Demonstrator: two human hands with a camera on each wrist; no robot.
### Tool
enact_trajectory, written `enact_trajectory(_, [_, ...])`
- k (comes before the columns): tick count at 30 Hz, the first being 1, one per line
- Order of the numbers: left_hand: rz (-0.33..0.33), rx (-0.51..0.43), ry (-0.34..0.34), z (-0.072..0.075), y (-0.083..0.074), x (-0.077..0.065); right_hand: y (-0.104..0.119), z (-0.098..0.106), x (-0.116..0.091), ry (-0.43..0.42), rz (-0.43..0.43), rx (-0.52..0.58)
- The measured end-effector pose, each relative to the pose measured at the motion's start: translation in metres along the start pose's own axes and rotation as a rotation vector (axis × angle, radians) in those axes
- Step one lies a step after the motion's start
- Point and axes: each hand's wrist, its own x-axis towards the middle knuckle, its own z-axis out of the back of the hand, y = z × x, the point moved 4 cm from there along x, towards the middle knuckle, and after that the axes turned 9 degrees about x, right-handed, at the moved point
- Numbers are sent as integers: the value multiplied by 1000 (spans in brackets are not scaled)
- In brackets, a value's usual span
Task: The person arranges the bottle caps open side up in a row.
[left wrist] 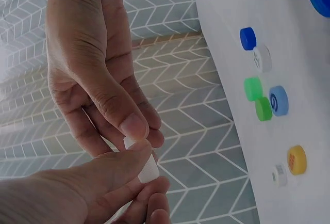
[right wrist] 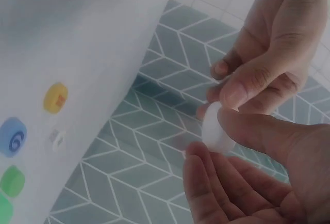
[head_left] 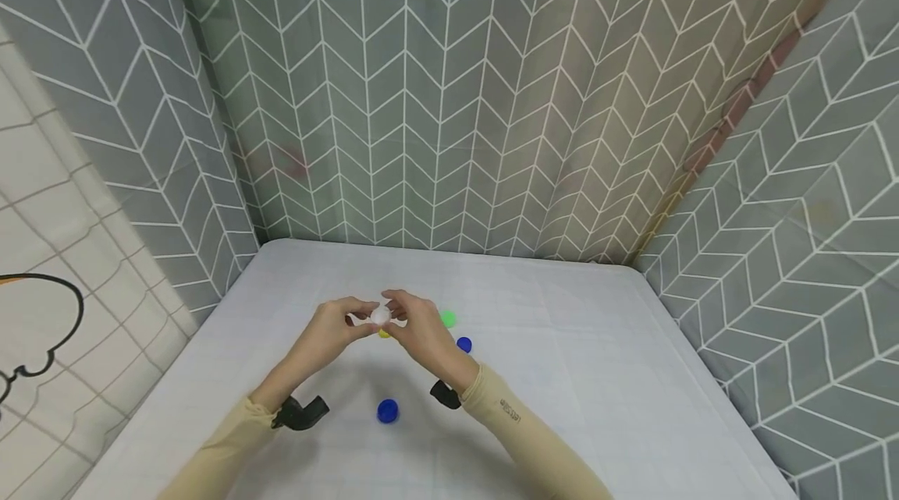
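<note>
A white ridged bottle cap (head_left: 381, 316) is raised above the table between my two hands. My left hand (head_left: 335, 327) pinches it from the left side with thumb and fingers, the thumb lying across it in the left wrist view. From the other side my right hand (head_left: 423, 331) grips the same cap (right wrist: 216, 128), thumb on one face and fingertips at the lower edge. The tips of both thumbs come close together on the cap (left wrist: 148, 171), and fingers hide part of it.
On the white table (head_left: 562, 375) lie a blue cap (head_left: 387, 411) near the front and another blue cap (head_left: 464, 344) beyond the right wrist. A yellow cap (left wrist: 297, 160), small white cap (left wrist: 279, 174), light blue cap (left wrist: 279, 100), two green caps and a white cap (left wrist: 262, 58) lie farther back.
</note>
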Motion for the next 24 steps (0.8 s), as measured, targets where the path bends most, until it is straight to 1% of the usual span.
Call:
enact_trajectory(4, [-37, 8, 21, -1, -10, -3, 4, 8, -9, 7, 21, 2])
enact_trajectory(7, [-82, 12, 38, -2, -18, -6, 7, 14, -17, 32, 13, -16])
enact_trajectory(10, [-123, -5, 65, -4, -27, -10, 9, 21, -28, 53, -3, -31])
enact_trajectory(13, [-163, -17, 91, -8, -36, -14, 9, 25, -39, 62, -4, -54])
enact_trajectory(16, [-196, -11, 123, -16, -41, -18, 6, 28, -51, 66, 4, -60])
enact_trajectory(20, [-209, 2, 164, -25, -46, -21, 1, 31, -61, 67, -4, -55])
enact_trajectory(24, [-207, -2, 175, -31, -51, -22, -4, 34, -68, 51, -9, -72])
